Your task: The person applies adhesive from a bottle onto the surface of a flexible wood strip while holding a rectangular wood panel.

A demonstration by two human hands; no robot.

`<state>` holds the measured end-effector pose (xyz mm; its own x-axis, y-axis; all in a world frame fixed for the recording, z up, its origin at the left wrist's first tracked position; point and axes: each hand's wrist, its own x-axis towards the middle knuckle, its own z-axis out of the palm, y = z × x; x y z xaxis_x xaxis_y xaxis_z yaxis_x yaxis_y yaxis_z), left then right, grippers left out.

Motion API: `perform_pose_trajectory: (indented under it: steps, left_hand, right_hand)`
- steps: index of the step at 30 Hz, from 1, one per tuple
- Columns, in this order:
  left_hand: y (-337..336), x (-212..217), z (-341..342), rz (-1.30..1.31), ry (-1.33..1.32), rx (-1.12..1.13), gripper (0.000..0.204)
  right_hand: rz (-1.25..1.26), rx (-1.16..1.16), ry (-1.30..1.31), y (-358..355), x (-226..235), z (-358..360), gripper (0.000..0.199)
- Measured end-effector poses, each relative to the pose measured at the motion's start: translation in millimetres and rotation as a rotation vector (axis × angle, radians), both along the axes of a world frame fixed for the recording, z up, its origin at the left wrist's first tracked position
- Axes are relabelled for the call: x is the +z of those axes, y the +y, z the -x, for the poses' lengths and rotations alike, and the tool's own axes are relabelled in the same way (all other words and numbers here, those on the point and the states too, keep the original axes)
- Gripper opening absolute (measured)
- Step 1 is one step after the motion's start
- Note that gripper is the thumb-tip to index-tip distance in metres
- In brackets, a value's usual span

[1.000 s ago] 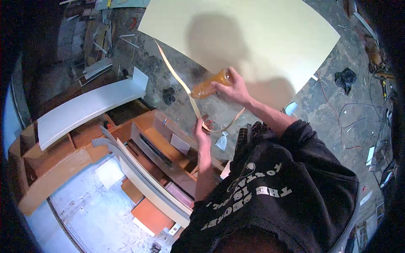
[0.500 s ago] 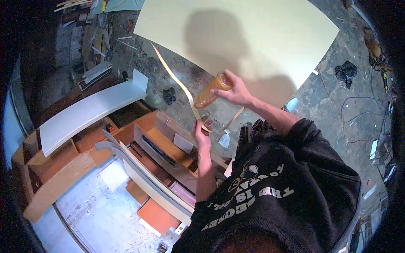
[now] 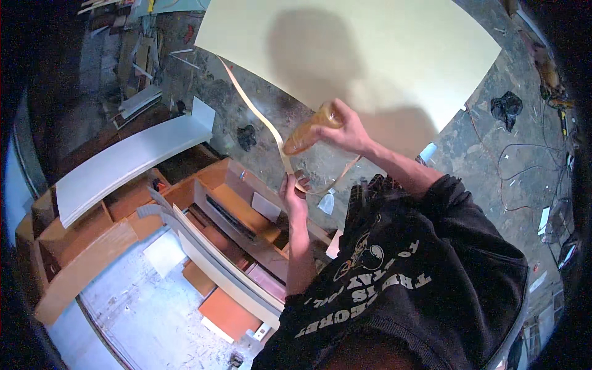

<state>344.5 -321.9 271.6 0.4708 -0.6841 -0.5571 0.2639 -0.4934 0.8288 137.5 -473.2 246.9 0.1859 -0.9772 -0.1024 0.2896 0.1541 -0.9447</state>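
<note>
My right hand [image 3: 349, 132] is closed around an amber plastic squeeze bottle [image 3: 310, 131], tilted with its narrow end down and to the left. That end is right at a long, pale edging strip [image 3: 254, 108]; whether it touches cannot be made out. My left hand [image 3: 294, 190] grips the strip lower down, fingers wrapped round it. From there the strip runs up to the near left corner of a large cream board [image 3: 394, 55], and its other end curls to the right, below my right forearm.
At the left stands an open wooden cabinet frame [image 3: 86, 262] with a long white panel [image 3: 132, 160] on top. Grey-edged boards [image 3: 216, 256] lean within it. A crumpled black bag [image 3: 507, 108] and thin cables [image 3: 502, 179] lie on the stained floor at the right.
The bottle has tipped slightly and its narrow end has shifted a little left along the strip. My left hand keeps its grip, nearly unmoved.
</note>
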Motion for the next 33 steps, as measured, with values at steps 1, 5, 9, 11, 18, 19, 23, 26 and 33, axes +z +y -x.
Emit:
perform_pose_trajectory:
  steps: [1,5,9,11,18,19,23,26,33]
  left_hand:
    - [0.5,-1.1,-1.1,0.001,0.000,-0.013,0.038]
    - [-4.6,-2.6,1.1,-0.029,-0.007,-0.058,0.040]
    - [-1.7,-5.4,-1.0,-0.011,0.007,-0.025,0.042]
    - [0.6,-6.4,-1.5,-0.012,0.023,-0.006,0.043]
    - [-7.0,-0.1,4.3,-0.044,-0.011,-0.051,0.041]
    - [-7.2,-1.3,3.0,-0.042,-0.013,-0.055,0.040]
    - [0.8,-8.7,-3.9,0.015,0.036,-0.006,0.040]
    - [5.5,-12.9,-7.1,0.005,0.034,0.028,0.038]
    - [3.1,-12.2,-1.0,0.030,0.040,0.031,0.040]
  right_hand:
    - [-0.029,-0.046,0.005,-5.8,-2.6,-0.9,0.041]
    - [-0.011,-0.140,0.104,-37.6,-8.5,-9.8,0.043]
    - [0.010,-0.015,-0.005,-20.7,-8.4,-11.6,0.044]
    - [0.033,0.018,-0.016,-9.0,-9.5,-4.0,0.045]
    - [-0.037,-0.142,0.066,-36.6,-2.7,-6.6,0.043]
    - [-0.068,-0.066,0.099,-36.0,-3.9,-9.2,0.045]
    - [-0.021,0.075,0.024,0.8,-3.2,2.3,0.043]
    - [-0.097,0.112,-0.019,26.7,6.9,34.1,0.046]
    - [-0.268,-0.375,-0.472,17.4,15.7,141.1,0.050]
